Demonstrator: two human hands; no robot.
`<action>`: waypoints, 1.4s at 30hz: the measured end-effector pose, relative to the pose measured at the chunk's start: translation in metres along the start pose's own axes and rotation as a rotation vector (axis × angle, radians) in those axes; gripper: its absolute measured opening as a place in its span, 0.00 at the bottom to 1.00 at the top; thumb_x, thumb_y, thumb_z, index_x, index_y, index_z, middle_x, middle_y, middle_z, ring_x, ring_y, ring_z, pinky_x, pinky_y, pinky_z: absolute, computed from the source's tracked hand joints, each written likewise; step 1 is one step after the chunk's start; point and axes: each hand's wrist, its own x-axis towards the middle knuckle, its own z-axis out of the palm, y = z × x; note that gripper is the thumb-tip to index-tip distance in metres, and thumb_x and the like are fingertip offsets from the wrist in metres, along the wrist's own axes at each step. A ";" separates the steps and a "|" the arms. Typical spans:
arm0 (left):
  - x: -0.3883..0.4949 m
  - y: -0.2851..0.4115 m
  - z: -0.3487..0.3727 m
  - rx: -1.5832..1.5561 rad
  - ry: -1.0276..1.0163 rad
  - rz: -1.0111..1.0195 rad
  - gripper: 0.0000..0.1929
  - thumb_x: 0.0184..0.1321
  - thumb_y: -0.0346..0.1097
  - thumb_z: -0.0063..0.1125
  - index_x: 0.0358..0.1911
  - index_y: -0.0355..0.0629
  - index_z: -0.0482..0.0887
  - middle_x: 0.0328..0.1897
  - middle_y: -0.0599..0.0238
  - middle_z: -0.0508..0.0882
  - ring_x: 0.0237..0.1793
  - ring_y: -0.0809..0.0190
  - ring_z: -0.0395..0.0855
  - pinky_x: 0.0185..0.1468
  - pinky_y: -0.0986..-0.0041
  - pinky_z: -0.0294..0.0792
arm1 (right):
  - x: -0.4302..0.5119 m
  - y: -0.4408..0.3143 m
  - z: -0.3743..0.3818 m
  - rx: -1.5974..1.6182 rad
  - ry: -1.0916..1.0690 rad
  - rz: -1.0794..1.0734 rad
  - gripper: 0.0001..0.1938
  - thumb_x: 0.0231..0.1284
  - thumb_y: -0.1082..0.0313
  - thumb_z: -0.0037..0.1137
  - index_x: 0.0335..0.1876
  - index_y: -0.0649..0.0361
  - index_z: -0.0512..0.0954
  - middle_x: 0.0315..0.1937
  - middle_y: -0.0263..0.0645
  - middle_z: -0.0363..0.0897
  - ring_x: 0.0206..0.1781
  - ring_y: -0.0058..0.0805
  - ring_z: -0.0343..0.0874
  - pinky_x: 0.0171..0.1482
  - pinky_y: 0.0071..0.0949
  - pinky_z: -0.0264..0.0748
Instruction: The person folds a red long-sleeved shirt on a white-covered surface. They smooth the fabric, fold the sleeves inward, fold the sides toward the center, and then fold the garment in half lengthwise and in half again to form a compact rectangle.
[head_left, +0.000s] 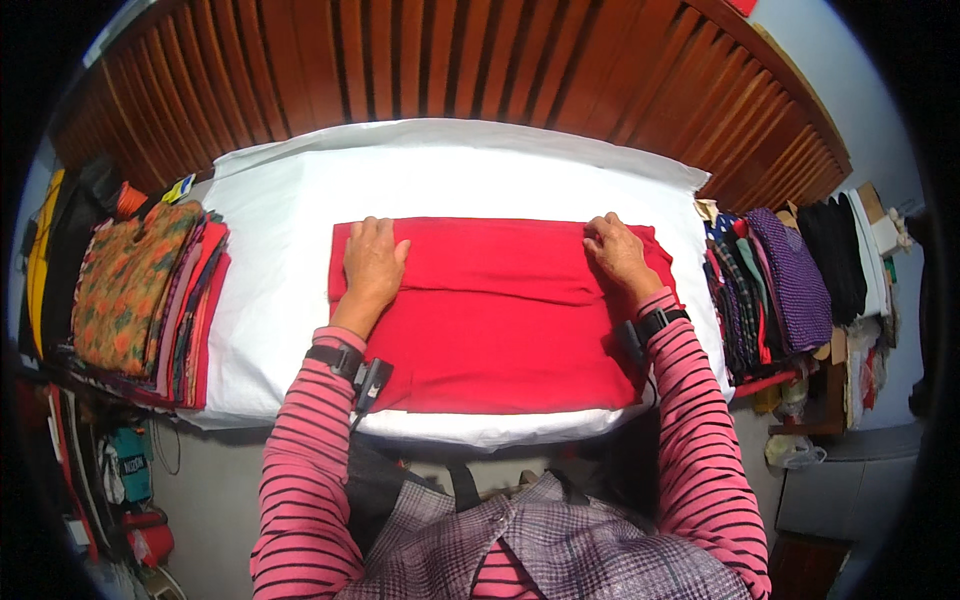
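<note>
A red cloth (495, 345), folded into a wide rectangle, lies on a white sheet (262, 300) in front of me. A crease runs across its middle. My left hand (374, 262) rests on the cloth's far left part, its fingertips at the far edge. Near the far right corner, my right hand (616, 251) touches the cloth with its fingers curled. Whether either hand pinches the fabric cannot be made out. Both wrists wear black straps with small devices.
Stacked folded fabrics, a floral one (131, 300) on top, stand at the left. More folded garments, including a purple patterned one (791, 277), sit at the right. A slatted wooden headboard (465, 60) rises beyond the sheet. A plastic bag (793, 452) is at lower right.
</note>
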 end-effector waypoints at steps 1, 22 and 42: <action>0.001 0.000 0.000 -0.004 0.000 -0.020 0.16 0.60 0.38 0.66 0.46 0.36 0.81 0.47 0.53 0.80 0.51 0.46 0.75 0.56 0.55 0.71 | 0.003 -0.002 0.000 0.037 -0.057 0.025 0.11 0.63 0.61 0.61 0.46 0.55 0.79 0.46 0.44 0.78 0.53 0.47 0.80 0.52 0.47 0.78; 0.004 -0.001 0.009 -0.260 0.179 0.003 0.05 0.64 0.32 0.56 0.36 0.39 0.75 0.38 0.49 0.79 0.39 0.39 0.79 0.42 0.50 0.71 | 0.018 -0.009 0.007 0.073 0.130 0.024 0.06 0.66 0.66 0.54 0.42 0.59 0.74 0.38 0.48 0.84 0.44 0.51 0.83 0.46 0.45 0.77; 0.005 0.015 -0.005 -0.021 0.091 0.243 0.11 0.62 0.33 0.61 0.46 0.39 0.78 0.46 0.58 0.77 0.51 0.50 0.76 0.52 0.60 0.68 | -0.032 -0.037 0.018 -0.026 0.307 -0.216 0.21 0.64 0.62 0.61 0.58 0.62 0.71 0.57 0.49 0.73 0.56 0.51 0.76 0.57 0.48 0.75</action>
